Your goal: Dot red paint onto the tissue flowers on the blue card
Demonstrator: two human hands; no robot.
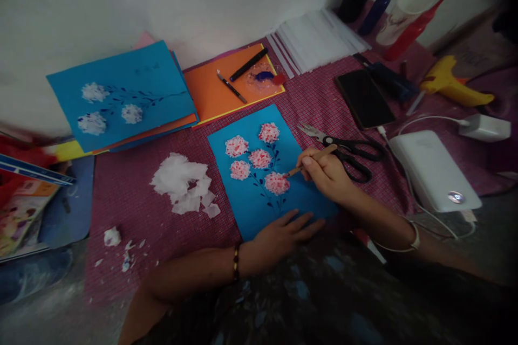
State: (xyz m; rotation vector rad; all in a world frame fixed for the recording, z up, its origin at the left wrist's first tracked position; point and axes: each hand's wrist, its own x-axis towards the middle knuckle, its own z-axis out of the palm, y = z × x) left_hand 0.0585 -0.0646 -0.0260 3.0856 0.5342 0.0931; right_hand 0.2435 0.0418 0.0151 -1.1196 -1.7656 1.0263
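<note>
**Brush tip on a tissue flower, blue sheet held flat**

From my remote seat I look down through the head camera. A rectangular blue paper sheet [243,210] lies in the middle of a red checked cloth [129,199], just in front of the person. Five fluffy pink-and-white tissue flowers [259,158] are stuck to it, above dark painted stems. The right hand [328,173] is closed in a pencil grip around a thin wooden-handled brush [314,160], whose tip touches the lowest flower. The left hand [285,232] lies open and flat, its fingers spread on the sheet's near edge, pressing it down.

I judge the sheet to be light, thin and quick to slide or curl. It is best held by flat pressure on a bare margin, away from the flowers, which look soft, easily crushed and perhaps wet with paint. The brush looks light and stiff, best gripped low on its handle.

Black-handled scissors [350,153] lie just right of the sheet, close beside the right hand. A loose pile of white tissue scraps [180,180] sits to the left. Farther back are a second blue sheet with white tufts [121,91], an orange card [210,94] and a black phone [364,98].
</note>
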